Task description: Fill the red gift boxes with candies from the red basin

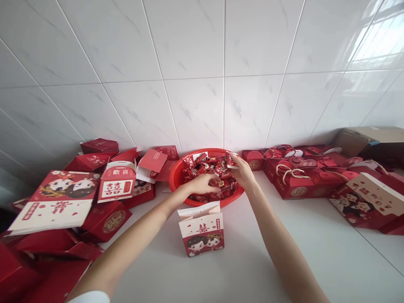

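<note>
A red plastic basket [173, 179] full of small red-wrapped candies [203, 168] stands against the tiled wall. My left hand [206, 184] reaches into it from the left, its fingers curled at the candies; what they hold, if anything, is too small to name. At the basket's right rim, my right hand [241, 168] has its thumb and fingers closed on a red and white packet [232, 160]. In front of the basket, a red and cream paper box [203, 231] with two cartoon figures stands upright, its top flaps open. Neither hand touches this box.
Several red and cream boxes [113, 219] lie piled at the left, some open. Red gift boxes [292, 185] with rope handles line the wall at the right, beside a patterned box [368, 200]. A brown cardboard box [375, 134] is at the far right.
</note>
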Demonstrator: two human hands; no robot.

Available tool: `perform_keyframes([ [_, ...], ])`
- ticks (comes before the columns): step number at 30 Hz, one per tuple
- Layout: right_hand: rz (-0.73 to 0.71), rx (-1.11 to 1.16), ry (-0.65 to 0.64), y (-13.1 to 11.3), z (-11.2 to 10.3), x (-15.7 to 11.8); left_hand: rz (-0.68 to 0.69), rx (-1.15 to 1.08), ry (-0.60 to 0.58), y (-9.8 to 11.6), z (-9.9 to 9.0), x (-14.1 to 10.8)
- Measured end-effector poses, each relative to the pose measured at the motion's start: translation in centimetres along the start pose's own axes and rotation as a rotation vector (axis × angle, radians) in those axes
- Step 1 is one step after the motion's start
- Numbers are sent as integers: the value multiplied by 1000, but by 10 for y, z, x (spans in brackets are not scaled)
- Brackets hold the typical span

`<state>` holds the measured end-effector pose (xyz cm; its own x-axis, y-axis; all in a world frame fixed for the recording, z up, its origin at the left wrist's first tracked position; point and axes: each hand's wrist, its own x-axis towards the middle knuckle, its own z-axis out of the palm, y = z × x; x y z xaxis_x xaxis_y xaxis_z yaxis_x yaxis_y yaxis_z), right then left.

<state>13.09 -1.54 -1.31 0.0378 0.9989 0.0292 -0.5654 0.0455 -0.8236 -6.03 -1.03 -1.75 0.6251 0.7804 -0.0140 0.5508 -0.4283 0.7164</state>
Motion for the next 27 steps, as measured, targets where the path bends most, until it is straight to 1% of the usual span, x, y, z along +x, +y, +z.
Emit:
perform_keyframes([
  [1, -1, 11, 15, 0, 0, 1, 3, 92, -52, 3, 1, 1],
  [2, -3, 18, 23, 0, 0, 1, 11, 172, -72, 6, 3, 2],
  [4, -7, 22, 22, 0, 0, 1, 22, 293, -59, 12, 5, 8],
  [7, -15, 15, 14, -1, -1, 0, -34, 401, -42, 15, 7, 18],
  [11, -12, 27, 27, -1, -1, 0, -67, 441, -75, 14, 4, 26],
  [15, 3, 35, 31, -1, -1, 1, -111, 411, -156, 13, 0, 22],
  [17, -4, 29, 26, 0, -2, 1, -130, 442, -173, 12, -3, 19],
  [19, -10, 24, 19, 0, -3, 2, -150, 517, -126, 9, -8, 18],
  [22, -10, 23, 25, 1, -4, 2, -178, 611, 29, 2, -23, 18],
  [24, -15, 24, 28, 2, -4, 2, -187, 630, 106, -3, -35, 18],
  [26, -19, 26, 26, 2, -3, 3, -174, 628, 132, -7, -44, 16],
  [27, -18, 27, 26, 2, -3, 3, -151, 604, 113, -9, -46, 16],
])
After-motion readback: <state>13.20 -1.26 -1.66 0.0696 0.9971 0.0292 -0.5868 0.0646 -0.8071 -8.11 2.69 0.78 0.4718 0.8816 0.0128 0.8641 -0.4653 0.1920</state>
